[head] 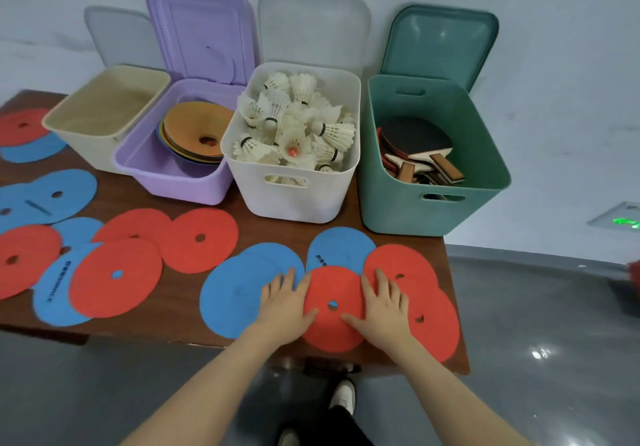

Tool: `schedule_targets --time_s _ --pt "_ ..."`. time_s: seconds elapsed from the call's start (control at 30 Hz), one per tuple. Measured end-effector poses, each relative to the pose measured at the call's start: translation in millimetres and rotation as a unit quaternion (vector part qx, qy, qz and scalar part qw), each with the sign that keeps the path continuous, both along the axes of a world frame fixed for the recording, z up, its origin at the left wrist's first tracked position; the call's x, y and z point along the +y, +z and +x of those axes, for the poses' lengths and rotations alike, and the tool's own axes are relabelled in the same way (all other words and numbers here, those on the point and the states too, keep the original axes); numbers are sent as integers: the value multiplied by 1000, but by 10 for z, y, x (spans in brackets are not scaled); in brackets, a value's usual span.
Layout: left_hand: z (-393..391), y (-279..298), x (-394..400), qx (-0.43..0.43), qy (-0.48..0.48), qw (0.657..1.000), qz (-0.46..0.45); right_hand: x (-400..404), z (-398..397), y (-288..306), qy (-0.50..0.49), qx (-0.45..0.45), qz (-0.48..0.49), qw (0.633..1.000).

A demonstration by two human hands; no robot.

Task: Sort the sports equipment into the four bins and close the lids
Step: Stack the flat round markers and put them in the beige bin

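Four open bins stand along the back of the table: an empty beige bin (104,113), a purple bin (173,175) with stacked cone discs (197,130), a white bin (294,196) full of shuttlecocks (298,123), and a green bin (433,210) with paddles (415,154). Several flat red and blue discs lie over the table. My left hand (282,302) and my right hand (384,303) rest flat with fingers spread on either side of one red disc (332,321) near the front edge. It overlaps a blue disc (239,293) and other red discs (429,310).
Each bin's lid leans upright against the wall behind it, such as the purple lid (201,30) and the green lid (440,40). More discs (114,279) cover the left of the brown table (180,307). The table's right edge ends just past the green bin, with grey floor (536,307) beyond.
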State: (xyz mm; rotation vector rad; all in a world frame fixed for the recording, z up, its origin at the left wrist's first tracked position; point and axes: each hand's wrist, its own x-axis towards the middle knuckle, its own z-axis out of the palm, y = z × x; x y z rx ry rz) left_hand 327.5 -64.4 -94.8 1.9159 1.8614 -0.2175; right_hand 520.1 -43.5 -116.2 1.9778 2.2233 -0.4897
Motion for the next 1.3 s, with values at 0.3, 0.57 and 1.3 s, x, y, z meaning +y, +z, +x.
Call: schedule_targets --time_s 0.3,0.57,1.3 --pt "41 -273 -162 -46 16 998 42 -102 -67 -46 -69 76 36 994" --pt "156 -251 -208 -213 34 968 130 -235 138 -59 -76 152 132 977" --pt "1270 -168 684 -101 12 995 -20 -342 785 -352 -310 146 100 934"
